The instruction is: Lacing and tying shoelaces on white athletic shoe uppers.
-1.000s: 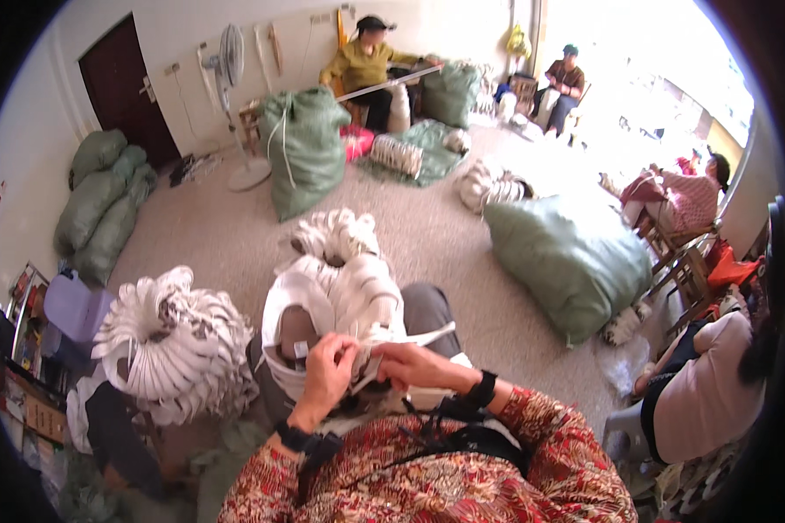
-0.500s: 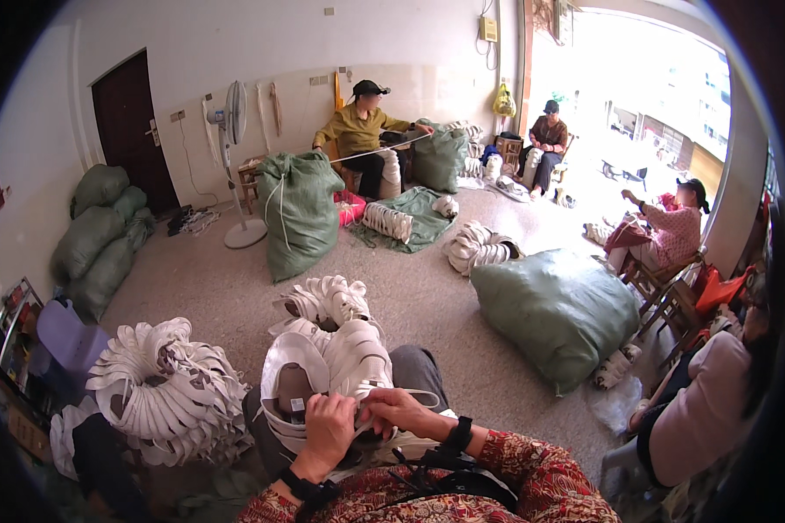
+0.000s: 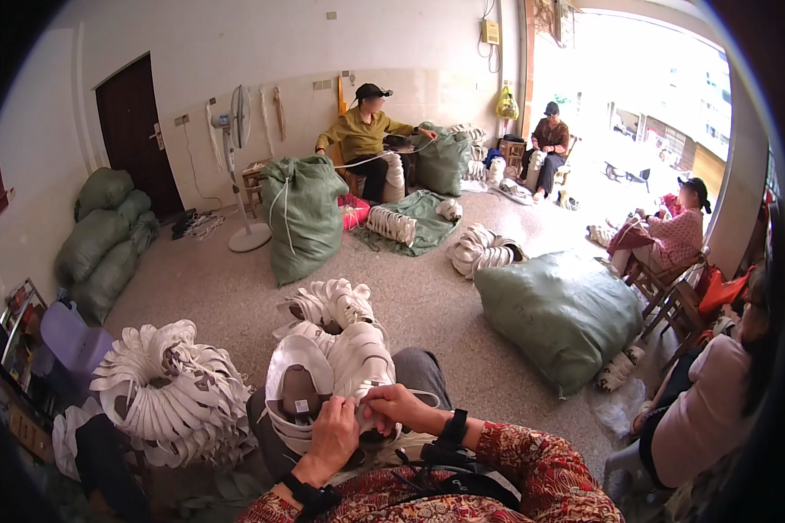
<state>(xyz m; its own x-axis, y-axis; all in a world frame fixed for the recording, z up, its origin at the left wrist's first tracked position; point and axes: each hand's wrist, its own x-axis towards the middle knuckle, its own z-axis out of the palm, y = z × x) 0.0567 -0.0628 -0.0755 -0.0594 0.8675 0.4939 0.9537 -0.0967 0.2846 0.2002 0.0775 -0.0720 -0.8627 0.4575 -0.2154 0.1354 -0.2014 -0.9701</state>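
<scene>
On my lap lies a white shoe upper (image 3: 292, 370) with a brown insole and a small white label showing inside. My left hand (image 3: 333, 431) is closed in a pinch at its near edge, beside the lacing; what lies between the fingertips is too small to make out. Close by, my right hand (image 3: 399, 408) pinches a white shoelace (image 3: 429, 397), which loops out beyond the knuckles. Against this upper leans a stack of nested white shoe uppers (image 3: 358, 357), curving away past my knees. The right fingertips are partly hidden behind the hand.
To my left stands a large coil of white uppers (image 3: 170, 392), near a lilac plastic chair (image 3: 70, 340). A bulging green sack (image 3: 558, 318) lies at right, another sack (image 3: 305, 218) stands ahead by a fan (image 3: 240, 174). Several people sit around, one close at right (image 3: 706, 410).
My hands have barely moved and stay together at the upper. The view has shifted slightly. The person in yellow has lowered a white strip, and the person in pink has lowered a raised hand.
</scene>
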